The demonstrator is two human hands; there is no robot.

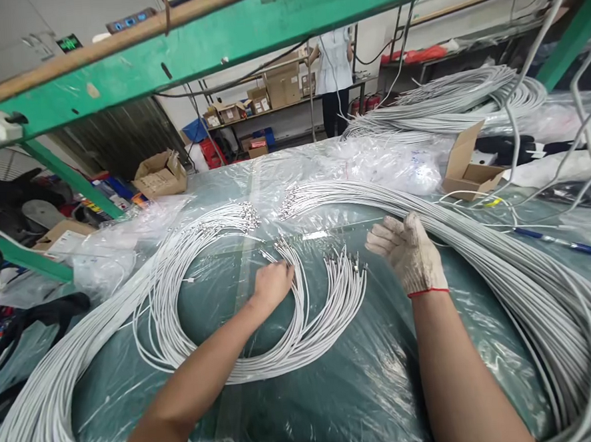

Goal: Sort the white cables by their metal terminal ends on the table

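My bare left hand [272, 290] is closed around part of a white cable bundle [300, 294], just below its metal-tipped ends. That bundle belongs to a coiled loop of white cables [183, 348] in the middle of the table. A second group of cable ends [346, 271] fans out right of my left hand. My right hand [410, 257], in a whitish knit glove with a red cuff edge, is open, fingers spread, with nothing visible in it. Beside it runs a thick bundle of white cables [477, 243], curving toward the lower right.
Another cable bundle [83, 347] sweeps down the left side. Clear plastic bags [382, 165], a small open carton [472, 163] and a blue pen [562, 241] lie farther back. A green beam [214, 42] crosses overhead. A person [333, 65] stands beyond the table.
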